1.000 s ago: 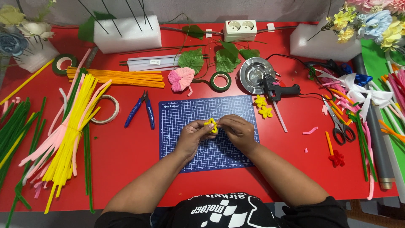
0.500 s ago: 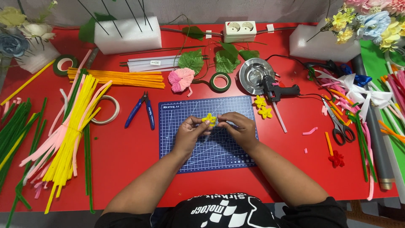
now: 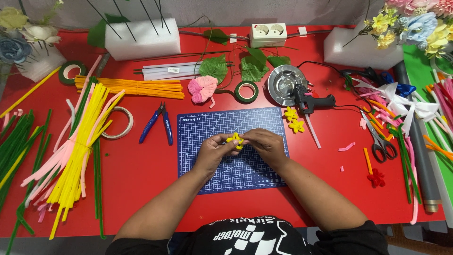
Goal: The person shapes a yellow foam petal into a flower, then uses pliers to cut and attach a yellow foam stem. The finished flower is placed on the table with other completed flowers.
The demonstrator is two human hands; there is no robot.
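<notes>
fingers (image 3: 225, 141) of the left hand (image 3: 212, 153) and right hand (image 3: 264, 145) pinch a small yellow flower (image 3: 235, 140) above the blue mat (image 3: 230, 148); a hard squeeze could bend its petals or drop it.

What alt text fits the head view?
Both hands, left hand and right hand, pinch a yellow flower over a blue mat on a red table. Pipe cleaners lie left, scissors right.

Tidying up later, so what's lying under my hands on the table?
The blue cutting mat lies under both hands, which pinch a small yellow flower. Whatever sits on the mat directly beneath the palms is covered.
</notes>
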